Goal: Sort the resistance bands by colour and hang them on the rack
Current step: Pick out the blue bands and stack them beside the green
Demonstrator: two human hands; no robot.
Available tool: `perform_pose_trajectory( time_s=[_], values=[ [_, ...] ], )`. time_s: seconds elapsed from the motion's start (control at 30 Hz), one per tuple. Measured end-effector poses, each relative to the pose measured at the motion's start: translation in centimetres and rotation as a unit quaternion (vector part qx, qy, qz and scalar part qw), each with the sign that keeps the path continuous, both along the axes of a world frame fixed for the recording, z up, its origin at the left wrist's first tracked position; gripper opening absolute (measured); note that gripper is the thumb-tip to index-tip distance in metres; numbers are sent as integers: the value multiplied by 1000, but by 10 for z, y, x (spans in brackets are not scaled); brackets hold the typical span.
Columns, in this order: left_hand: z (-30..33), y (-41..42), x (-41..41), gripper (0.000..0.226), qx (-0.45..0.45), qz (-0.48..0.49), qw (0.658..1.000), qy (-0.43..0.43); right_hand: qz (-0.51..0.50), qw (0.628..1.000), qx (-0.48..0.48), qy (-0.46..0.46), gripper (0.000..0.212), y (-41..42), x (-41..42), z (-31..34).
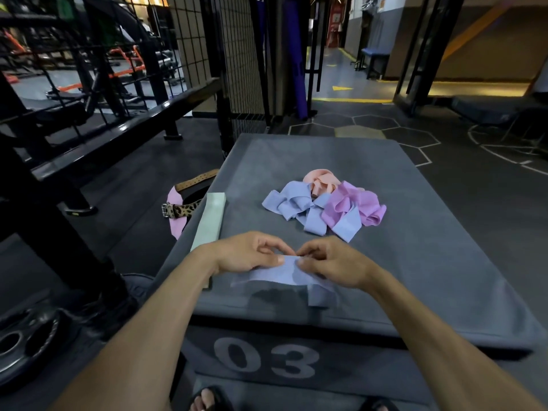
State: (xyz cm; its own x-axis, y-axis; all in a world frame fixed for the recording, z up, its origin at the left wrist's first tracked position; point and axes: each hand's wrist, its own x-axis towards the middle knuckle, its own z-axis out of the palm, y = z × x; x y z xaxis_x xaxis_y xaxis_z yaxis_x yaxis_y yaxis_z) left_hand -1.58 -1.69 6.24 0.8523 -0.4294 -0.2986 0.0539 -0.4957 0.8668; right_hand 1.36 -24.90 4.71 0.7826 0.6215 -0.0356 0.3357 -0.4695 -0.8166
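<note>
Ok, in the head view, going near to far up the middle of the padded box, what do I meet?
The 03 marking on the box front, then the blue band pinched by both hands (left hand, right hand), then the heap of blue bands and purple bands, then the peach band at the back.

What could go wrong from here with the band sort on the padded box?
1. The pale green band lies along the left edge of the grey box and could slide off toward the belts on the floor.
2. In the pile, the blue bands and purple bands overlap; pulling one may drag another colour along.
3. Both hands, left hand and right hand, pinch one blue band, so neither is free.
</note>
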Motion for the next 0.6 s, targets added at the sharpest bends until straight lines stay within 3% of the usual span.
perform_pose_trajectory(
  time_s=[0.2,0.33,0.43,0.6],
  values=[
    [-4,22,3,17,35,86,995,-31,-69,995,68,4,13,-23,6,-1],
    [0,26,5,17,-108,243,963,-52,-58,995,59,61,14,-32,5,-5],
    [12,20,7,24,-188,259,945,-68,-64,992,63,84,14,-32,3,-8],
    [17,9,10,22,-127,279,936,-173,-45,986,65,149,18,-28,-3,-4]
  ],
)
